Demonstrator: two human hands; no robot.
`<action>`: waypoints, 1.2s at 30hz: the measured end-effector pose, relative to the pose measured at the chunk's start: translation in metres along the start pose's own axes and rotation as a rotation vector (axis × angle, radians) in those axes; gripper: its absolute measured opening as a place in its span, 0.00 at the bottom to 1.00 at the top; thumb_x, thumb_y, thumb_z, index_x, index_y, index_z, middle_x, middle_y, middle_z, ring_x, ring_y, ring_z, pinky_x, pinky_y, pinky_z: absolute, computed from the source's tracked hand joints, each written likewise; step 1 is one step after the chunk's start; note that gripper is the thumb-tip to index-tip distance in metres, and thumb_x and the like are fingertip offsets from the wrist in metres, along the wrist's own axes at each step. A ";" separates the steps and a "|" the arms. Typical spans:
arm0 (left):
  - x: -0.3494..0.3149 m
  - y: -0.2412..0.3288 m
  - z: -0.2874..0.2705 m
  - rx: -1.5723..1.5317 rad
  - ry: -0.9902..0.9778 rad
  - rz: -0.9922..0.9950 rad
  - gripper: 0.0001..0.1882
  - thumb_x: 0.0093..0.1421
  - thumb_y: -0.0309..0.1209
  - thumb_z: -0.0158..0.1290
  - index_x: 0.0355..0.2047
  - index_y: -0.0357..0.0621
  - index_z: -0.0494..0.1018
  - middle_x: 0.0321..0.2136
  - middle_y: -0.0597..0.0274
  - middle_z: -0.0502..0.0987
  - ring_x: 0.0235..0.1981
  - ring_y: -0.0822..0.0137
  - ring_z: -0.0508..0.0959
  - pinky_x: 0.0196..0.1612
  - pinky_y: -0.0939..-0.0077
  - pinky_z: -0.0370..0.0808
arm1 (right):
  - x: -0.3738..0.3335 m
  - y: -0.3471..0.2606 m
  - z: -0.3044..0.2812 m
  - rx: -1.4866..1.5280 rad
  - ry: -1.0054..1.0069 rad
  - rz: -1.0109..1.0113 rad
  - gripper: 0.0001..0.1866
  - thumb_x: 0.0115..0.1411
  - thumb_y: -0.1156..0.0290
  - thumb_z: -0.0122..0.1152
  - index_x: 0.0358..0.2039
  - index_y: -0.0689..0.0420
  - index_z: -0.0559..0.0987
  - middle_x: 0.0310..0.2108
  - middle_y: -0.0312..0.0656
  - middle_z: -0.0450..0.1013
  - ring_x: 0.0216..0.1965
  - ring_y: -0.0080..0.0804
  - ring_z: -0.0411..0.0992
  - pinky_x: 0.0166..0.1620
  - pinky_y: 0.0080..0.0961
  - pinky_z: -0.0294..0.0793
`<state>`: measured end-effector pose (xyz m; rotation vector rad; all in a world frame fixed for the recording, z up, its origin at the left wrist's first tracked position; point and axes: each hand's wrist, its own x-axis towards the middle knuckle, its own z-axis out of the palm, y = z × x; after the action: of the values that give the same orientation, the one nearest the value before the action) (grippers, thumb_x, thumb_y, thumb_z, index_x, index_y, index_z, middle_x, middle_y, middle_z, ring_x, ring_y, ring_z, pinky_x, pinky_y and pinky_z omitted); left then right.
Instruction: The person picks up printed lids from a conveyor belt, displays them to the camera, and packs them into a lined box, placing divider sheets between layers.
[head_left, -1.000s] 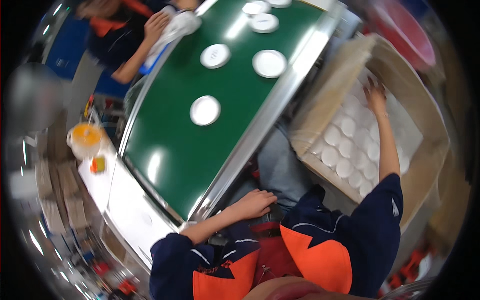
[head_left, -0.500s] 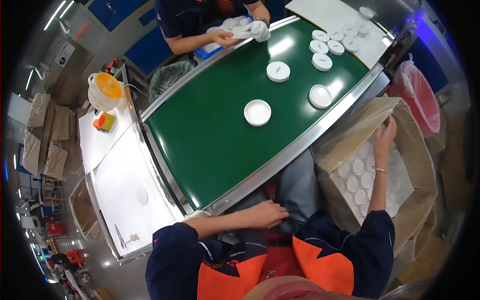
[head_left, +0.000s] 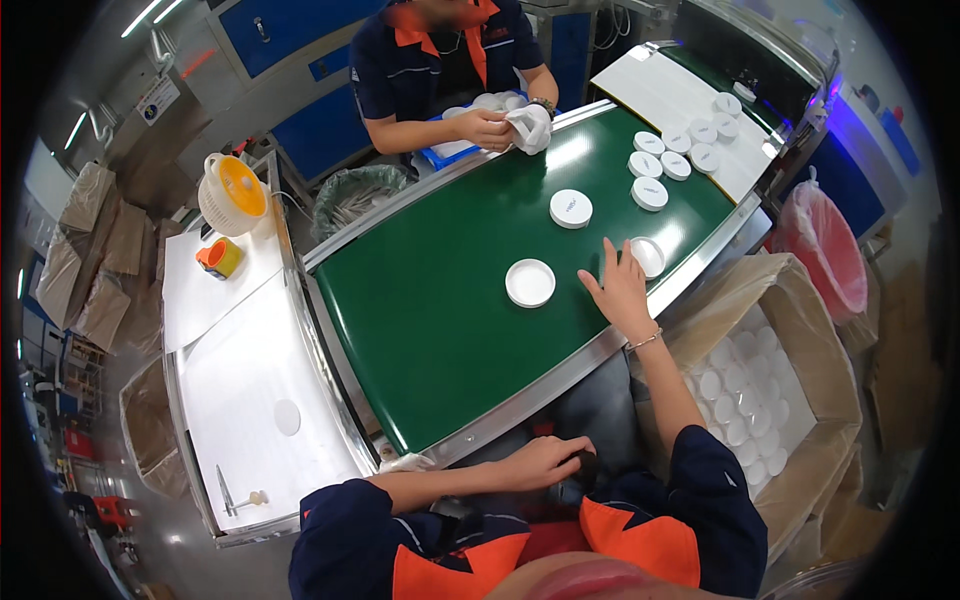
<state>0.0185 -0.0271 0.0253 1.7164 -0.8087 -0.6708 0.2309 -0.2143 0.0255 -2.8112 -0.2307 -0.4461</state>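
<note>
My right hand reaches over the near side of the green conveyor belt with its fingers spread, holding nothing. Its fingertips are beside a white round lid, which lies hollow side up and is partly hidden by them. To the left of that hand rests another hollow-side-up white lid. Farther back is a white lid with a printed top. My left hand stays low at my lap, fingers curled; a dark shape shows beside the fingertips, and what they hold, if anything, is hidden.
Several lids cluster at the belt's far right by a white board. A lined carton of white round pieces stands at right. Across the belt a co-worker's gloved hand handles something white. Calipers lie on the left table.
My right hand has left the carton and come over the belt, beside the near right lid. My left hand has shifted slightly right. The whole view has tilted a little.
</note>
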 end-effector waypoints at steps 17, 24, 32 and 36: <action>0.002 -0.005 0.004 -0.583 -0.037 -0.266 0.15 0.67 0.26 0.39 0.53 0.46 0.68 0.28 0.68 0.73 0.28 0.81 0.73 0.33 0.83 0.73 | 0.003 0.014 -0.001 0.018 0.098 0.005 0.29 0.56 0.64 0.64 0.52 0.68 0.66 0.50 0.55 0.66 0.51 0.52 0.67 0.52 0.44 0.68; 0.003 -0.004 0.004 -0.512 -0.008 -0.221 0.16 0.66 0.26 0.40 0.52 0.45 0.68 0.32 0.67 0.72 0.29 0.80 0.71 0.35 0.81 0.73 | 0.011 0.034 0.001 -0.077 0.085 -0.122 0.21 0.54 0.69 0.65 0.43 0.68 0.69 0.45 0.56 0.66 0.48 0.53 0.66 0.54 0.43 0.66; 0.004 -0.005 0.004 -0.493 0.007 -0.215 0.15 0.64 0.24 0.41 0.50 0.44 0.69 0.31 0.68 0.72 0.29 0.79 0.69 0.34 0.81 0.70 | 0.016 0.027 0.001 -0.129 -0.027 -0.029 0.18 0.54 0.73 0.62 0.43 0.66 0.70 0.44 0.54 0.66 0.49 0.52 0.66 0.54 0.44 0.65; 0.004 -0.004 0.005 -0.451 0.003 -0.233 0.15 0.64 0.24 0.41 0.50 0.44 0.69 0.28 0.69 0.69 0.27 0.79 0.64 0.32 0.81 0.64 | 0.012 0.021 -0.002 -0.180 -0.029 -0.044 0.14 0.55 0.77 0.59 0.42 0.62 0.70 0.44 0.51 0.67 0.48 0.50 0.67 0.49 0.41 0.71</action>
<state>0.0182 -0.0324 0.0204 1.4054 -0.4140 -0.9303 0.2458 -0.2339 0.0257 -2.9951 -0.2722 -0.4569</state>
